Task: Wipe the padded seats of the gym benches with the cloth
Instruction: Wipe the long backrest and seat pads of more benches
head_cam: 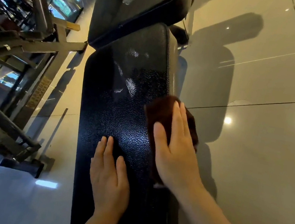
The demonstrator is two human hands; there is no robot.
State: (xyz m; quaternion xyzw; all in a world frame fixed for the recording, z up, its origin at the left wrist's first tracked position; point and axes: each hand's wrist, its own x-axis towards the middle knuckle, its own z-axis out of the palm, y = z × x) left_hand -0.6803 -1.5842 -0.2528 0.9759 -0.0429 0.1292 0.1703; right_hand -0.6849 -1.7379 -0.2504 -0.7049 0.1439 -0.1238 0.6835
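A long black padded bench seat [123, 111] runs away from me down the middle of the view, its grained surface shining under the light. A second black pad [137, 5] lies beyond it, tilted and overlapping its far end. My right hand [174, 146] presses flat, fingers straight, on a dark brown cloth [160, 112] at the seat's right edge. The cloth hangs partly over that edge. My left hand [109, 176] rests flat on the seat nearer to me, fingers straight, holding nothing. Pale smudges show on both pads.
A metal rack frame [35, 48] with angled beams and rubber feet stands on the left, close to the bench. Glossy tiled floor [264, 93] spreads to the right, with lamp reflections and the bench's shadow. More gym machines sit by windows at the far left.
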